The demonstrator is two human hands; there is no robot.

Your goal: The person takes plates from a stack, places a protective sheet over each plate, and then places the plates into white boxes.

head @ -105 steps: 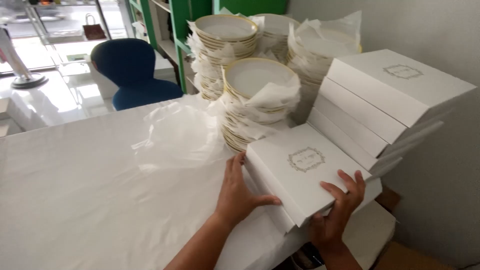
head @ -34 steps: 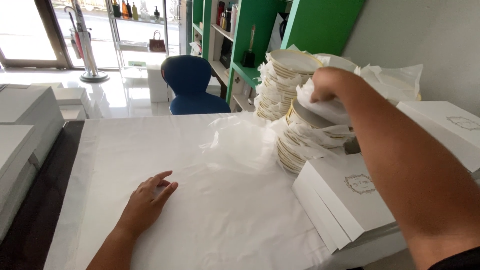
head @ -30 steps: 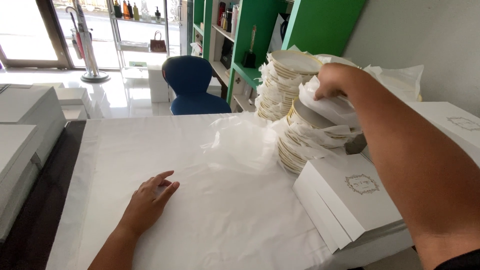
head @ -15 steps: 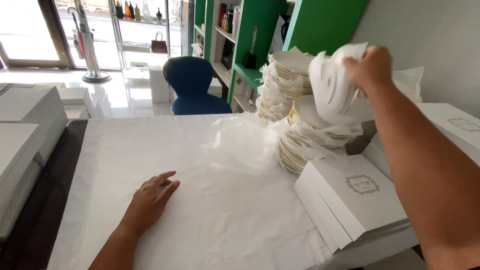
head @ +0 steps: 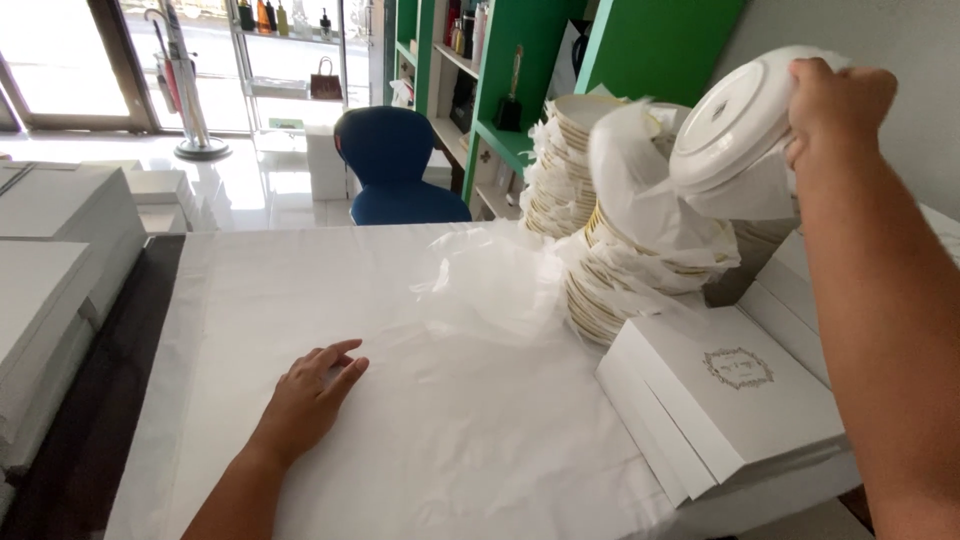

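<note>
While left hand [head: 305,400] lies flat, right hand [head: 835,95] grips plate [head: 735,120] by its rim — aloft.

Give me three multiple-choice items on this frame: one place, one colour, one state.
1. Where is the left hand?
A. flat on the white paper
B. on the white box
C. on the chair

2. What colour is the chair?
A. red
B. blue
C. grey

3. How is the plate in the right hand?
A. lying flat on the stack
B. inside the box
C. lifted and tilted, underside showing

Key: 1 A, palm down on the sheet; 2 B, blue backrest; 3 C, raised clear above the stack.
</note>
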